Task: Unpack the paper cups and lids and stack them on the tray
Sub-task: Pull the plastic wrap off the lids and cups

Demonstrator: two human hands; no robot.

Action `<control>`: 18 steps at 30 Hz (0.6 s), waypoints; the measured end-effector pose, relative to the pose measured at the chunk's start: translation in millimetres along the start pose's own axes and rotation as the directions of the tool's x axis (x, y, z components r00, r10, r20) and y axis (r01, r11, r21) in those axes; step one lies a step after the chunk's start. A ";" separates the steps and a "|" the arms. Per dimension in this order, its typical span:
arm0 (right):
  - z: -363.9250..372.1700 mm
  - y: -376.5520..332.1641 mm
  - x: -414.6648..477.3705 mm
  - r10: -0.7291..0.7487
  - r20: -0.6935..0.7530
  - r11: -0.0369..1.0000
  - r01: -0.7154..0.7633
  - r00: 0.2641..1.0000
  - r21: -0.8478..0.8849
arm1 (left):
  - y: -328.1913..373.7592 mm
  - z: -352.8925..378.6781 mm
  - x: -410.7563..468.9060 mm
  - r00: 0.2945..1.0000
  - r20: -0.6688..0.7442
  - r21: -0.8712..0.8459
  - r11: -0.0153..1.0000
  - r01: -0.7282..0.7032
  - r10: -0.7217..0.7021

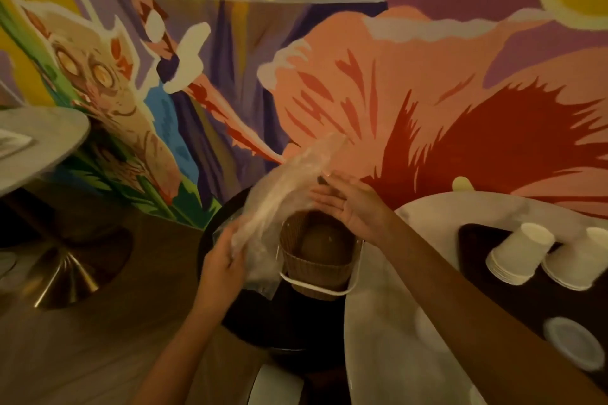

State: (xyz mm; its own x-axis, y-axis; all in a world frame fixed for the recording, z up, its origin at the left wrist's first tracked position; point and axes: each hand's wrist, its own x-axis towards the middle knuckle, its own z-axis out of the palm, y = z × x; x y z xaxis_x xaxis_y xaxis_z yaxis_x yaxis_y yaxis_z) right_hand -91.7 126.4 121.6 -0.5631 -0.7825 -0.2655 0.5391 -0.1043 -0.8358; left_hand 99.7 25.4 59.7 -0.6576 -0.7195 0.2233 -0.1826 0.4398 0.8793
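Seemingly near the end: paper cups (519,256) in two nested stacks on the tray (477,237), well right of the right hand (355,207); lids (572,342) on the same tray, nearer the body. Left to do, probably: tidying the stacks and discarding the wrapper. Left hand (223,260) gripping the seemingly empty plastic wrapper (286,187); right hand open, straight fingers touching its upper part. Just beneath both hands, a wicker basket (316,266) beside the counter (394,322), likely the wrapper's destination. Mural (394,76) beyond.

My only view sits on the head: it looks forward and down, close above the brown woven basket (316,268), with the dark flat tray (473,238) at its right edge.
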 end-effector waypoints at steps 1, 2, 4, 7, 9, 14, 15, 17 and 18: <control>0.4 1.3 1.5 0.013 0.005 0.997 -0.012 1.000 -0.073 | -7.7 -1.5 11.5 0.999 -0.024 0.007 1.000 0.029 -0.029; -2.4 4.1 3.8 0.012 -0.023 0.991 -0.015 1.000 -0.135 | -16.3 -0.3 23.2 0.999 -0.022 0.020 0.999 0.043 -0.043; -13.9 10.3 6.3 -0.027 -0.152 0.977 -0.006 0.988 -0.214 | -38.5 5.4 49.3 0.998 -0.002 0.089 0.994 0.065 -0.065; -36.5 18.2 5.6 -0.143 -0.294 0.918 0.015 0.945 -0.397 | -65.8 26.2 79.3 0.987 0.009 0.183 0.971 0.156 -0.161; -48.9 23.4 3.1 -0.185 -0.306 0.863 0.005 0.934 -0.505 | -85.3 43.5 88.8 0.962 0.064 0.327 0.917 0.230 -0.264; -68.4 38.2 9.6 -0.222 -0.317 0.759 -0.041 0.922 -0.650 | -127.4 71.9 91.6 0.919 0.204 0.630 0.764 0.141 -0.337; -70.5 42.3 12.3 -0.229 -0.308 0.735 -0.044 0.923 -0.677 | -133.1 74.6 90.7 0.916 0.217 0.677 0.728 0.108 -0.337; -73.0 51.5 16.4 -0.241 -0.281 0.685 -0.042 0.929 -0.727 | -144.1 80.6 89.9 0.923 0.241 0.753 0.658 0.018 -0.301; -73.3 55.8 17.5 -0.245 -0.264 0.665 -0.037 0.933 -0.746 | -148.9 82.8 90.4 0.915 0.273 0.781 0.623 -0.032 -0.296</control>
State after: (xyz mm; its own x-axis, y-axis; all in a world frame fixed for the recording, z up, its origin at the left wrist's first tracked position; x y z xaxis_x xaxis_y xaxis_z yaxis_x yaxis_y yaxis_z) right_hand -117.3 151.8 35.1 -0.8230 -0.5420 -0.1700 -0.0884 0.4178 -0.9042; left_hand 6.8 -60.6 -85.9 -0.7476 -0.6419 -0.1705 -0.6640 0.7170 0.2121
